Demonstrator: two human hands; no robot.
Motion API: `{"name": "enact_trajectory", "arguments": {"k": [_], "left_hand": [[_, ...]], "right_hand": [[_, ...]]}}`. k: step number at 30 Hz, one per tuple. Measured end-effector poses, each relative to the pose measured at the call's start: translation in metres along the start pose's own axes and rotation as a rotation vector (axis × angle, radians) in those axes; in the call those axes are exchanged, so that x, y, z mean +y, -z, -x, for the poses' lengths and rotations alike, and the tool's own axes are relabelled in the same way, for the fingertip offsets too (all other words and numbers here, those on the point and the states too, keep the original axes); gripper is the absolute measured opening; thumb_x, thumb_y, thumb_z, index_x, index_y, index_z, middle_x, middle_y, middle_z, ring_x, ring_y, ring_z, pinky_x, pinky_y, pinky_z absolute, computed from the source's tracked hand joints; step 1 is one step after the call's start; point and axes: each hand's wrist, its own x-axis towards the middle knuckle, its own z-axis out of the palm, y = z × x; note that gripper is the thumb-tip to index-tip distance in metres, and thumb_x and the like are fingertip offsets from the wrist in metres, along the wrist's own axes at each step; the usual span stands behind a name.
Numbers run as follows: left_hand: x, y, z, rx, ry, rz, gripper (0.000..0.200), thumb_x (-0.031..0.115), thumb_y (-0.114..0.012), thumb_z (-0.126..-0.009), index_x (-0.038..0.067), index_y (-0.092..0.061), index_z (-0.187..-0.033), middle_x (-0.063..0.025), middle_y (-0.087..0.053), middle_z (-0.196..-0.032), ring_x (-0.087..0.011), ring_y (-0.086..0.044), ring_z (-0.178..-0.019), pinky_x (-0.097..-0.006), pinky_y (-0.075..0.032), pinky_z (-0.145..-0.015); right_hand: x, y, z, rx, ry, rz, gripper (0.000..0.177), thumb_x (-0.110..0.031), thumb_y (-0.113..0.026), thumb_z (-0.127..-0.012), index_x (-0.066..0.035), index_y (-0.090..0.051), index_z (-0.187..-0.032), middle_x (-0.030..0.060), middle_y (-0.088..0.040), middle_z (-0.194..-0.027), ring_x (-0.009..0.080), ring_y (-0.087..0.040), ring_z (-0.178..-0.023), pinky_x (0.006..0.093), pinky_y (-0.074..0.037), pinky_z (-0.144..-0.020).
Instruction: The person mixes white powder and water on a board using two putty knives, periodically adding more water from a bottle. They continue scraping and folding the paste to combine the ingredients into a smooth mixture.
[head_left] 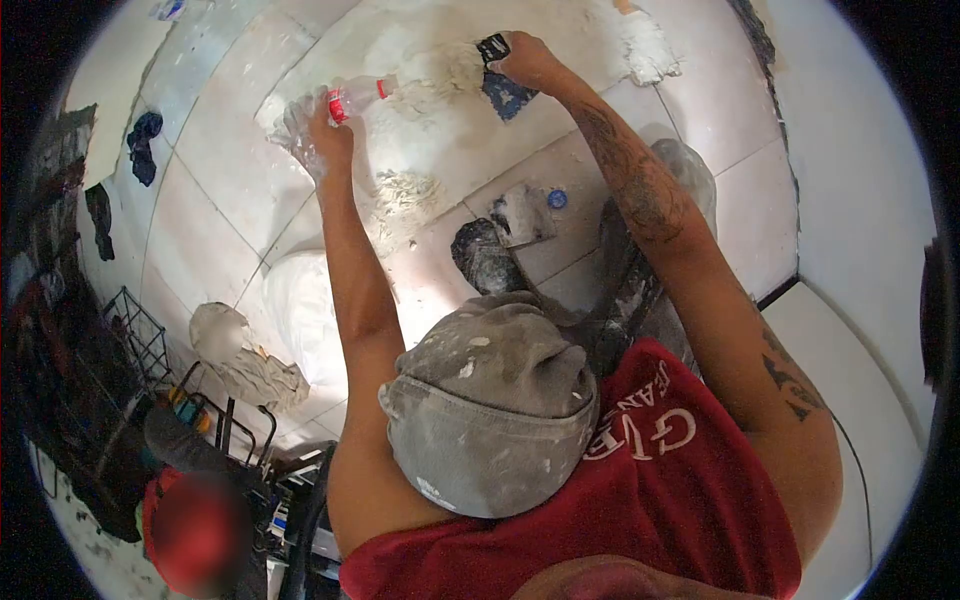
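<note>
My left hand [327, 138] is closed around a clear plastic bottle [360, 94] with a red label. The bottle lies sideways over the pale floor, its neck pointing right. White residue coats part of this hand. My right hand [530, 62] grips a dark flat scraper [507, 97], with black at the top and a blue, white-smeared lower part. Beside the scraper, to its left, a patch of whitish powder or paste [448, 70] is spread on the floor. A crumbly white heap [404, 195] sits below the bottle.
Near my dusty dark shoe [487, 258] are a smeared square piece [522, 214] and a blue cap [557, 198]. A white bag [300, 300] and crumpled paper [255, 365] lie left. Metal racks [138, 330] stand far left; a white wall [850, 150] bounds the right.
</note>
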Motion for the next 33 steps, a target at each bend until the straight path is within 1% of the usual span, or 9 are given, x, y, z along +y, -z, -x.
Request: {"name": "enact_trajectory", "arguments": {"k": [2, 5, 17, 19, 21, 23, 26, 29, 33], "left_hand": [[-0.002, 0.003, -0.001, -0.045, 0.006, 0.006, 0.049, 0.006, -0.058, -0.065, 0.019, -0.059, -0.112, -0.0068, -0.055, -0.11, -0.0292, -0.043, -0.113, -0.0522, -0.026, -0.098], [-0.001, 0.005, 0.001, -0.02, 0.0, -0.058, 0.05, 0.007, -0.058, -0.066, 0.021, -0.058, -0.114, -0.0075, -0.055, -0.112, -0.0293, -0.043, -0.115, -0.0524, -0.024, -0.1], [-0.007, -0.003, 0.004, 0.008, -0.012, 0.012, 0.05, 0.009, -0.056, -0.069, 0.025, -0.056, -0.116, -0.0041, -0.051, -0.12, -0.0283, -0.04, -0.12, -0.0629, -0.014, -0.1], [-0.006, -0.004, 0.005, -0.01, 0.003, 0.269, 0.051, 0.009, -0.057, -0.068, 0.026, -0.056, -0.116, -0.0038, -0.051, -0.12, -0.0282, -0.04, -0.12, -0.0635, -0.013, -0.1], [-0.007, -0.006, 0.005, 0.005, -0.017, 0.293, 0.051, 0.009, -0.057, -0.068, 0.026, -0.056, -0.116, -0.0036, -0.05, -0.12, -0.0281, -0.04, -0.12, -0.064, -0.013, -0.1], [-0.01, -0.006, 0.003, 0.055, -0.074, 0.082, 0.051, 0.009, -0.057, -0.068, 0.025, -0.056, -0.116, -0.0035, -0.05, -0.12, -0.028, -0.04, -0.12, -0.0644, -0.013, -0.1], [-0.006, 0.001, 0.001, 0.024, -0.065, -0.018, 0.051, 0.008, -0.058, -0.068, 0.025, -0.056, -0.116, -0.0035, -0.051, -0.119, -0.028, -0.04, -0.12, -0.0642, -0.013, -0.099], [-0.003, 0.005, 0.001, 0.015, -0.05, -0.028, 0.051, 0.007, -0.057, -0.067, 0.024, -0.057, -0.115, -0.004, -0.051, -0.119, -0.0283, -0.041, -0.119, -0.063, -0.014, -0.1], [-0.007, 0.0, 0.004, 0.063, -0.074, 0.021, 0.053, 0.006, -0.056, -0.066, 0.024, -0.057, -0.115, -0.0045, -0.05, -0.12, -0.0287, -0.04, -0.119, -0.0622, -0.014, -0.101]], "right_hand": [[-0.001, -0.001, 0.001, -0.002, -0.017, -0.031, 0.033, -0.018, -0.066, -0.072, 0.0, -0.06, -0.098, 0.0193, -0.064, -0.087, 0.0315, -0.063, -0.077, 0.0394, -0.049, -0.07], [0.0, -0.003, 0.0, 0.039, 0.062, 0.016, 0.033, -0.018, -0.065, -0.072, 0.0, -0.059, -0.099, 0.02, -0.063, -0.09, 0.0329, -0.062, -0.079, 0.0396, -0.049, -0.071], [0.001, -0.004, 0.0, 0.042, 0.068, 0.074, 0.035, -0.019, -0.065, -0.072, 0.002, -0.058, -0.098, 0.023, -0.061, -0.092, 0.0368, -0.06, -0.084, 0.0411, -0.047, -0.074], [0.002, -0.006, 0.0, 0.068, 0.107, 0.081, 0.034, -0.019, -0.065, -0.072, 0.002, -0.057, -0.097, 0.0232, -0.061, -0.091, 0.037, -0.06, -0.084, 0.0413, -0.047, -0.074], [0.004, -0.007, -0.001, 0.078, 0.124, 0.086, 0.033, -0.019, -0.065, -0.072, 0.002, -0.057, -0.097, 0.0234, -0.061, -0.091, 0.0371, -0.06, -0.084, 0.0415, -0.047, -0.074], [0.002, -0.006, 0.0, 0.073, 0.118, 0.09, 0.033, -0.019, -0.064, -0.072, 0.002, -0.057, -0.097, 0.0233, -0.061, -0.091, 0.0371, -0.06, -0.084, 0.0418, -0.047, -0.074], [0.0, -0.005, 0.001, 0.069, 0.125, 0.102, 0.032, -0.019, -0.064, -0.072, 0.002, -0.057, -0.096, 0.0234, -0.061, -0.09, 0.037, -0.06, -0.084, 0.0421, -0.047, -0.074], [-0.001, -0.005, 0.0, 0.05, 0.076, 0.089, 0.032, -0.019, -0.064, -0.072, 0.001, -0.057, -0.096, 0.0229, -0.061, -0.09, 0.037, -0.06, -0.084, 0.0424, -0.047, -0.075], [0.0, -0.005, 0.001, 0.067, 0.141, 0.094, 0.032, -0.018, -0.064, -0.072, 0.001, -0.058, -0.097, 0.0222, -0.062, -0.09, 0.0368, -0.06, -0.084, 0.0424, -0.047, -0.074]]}}
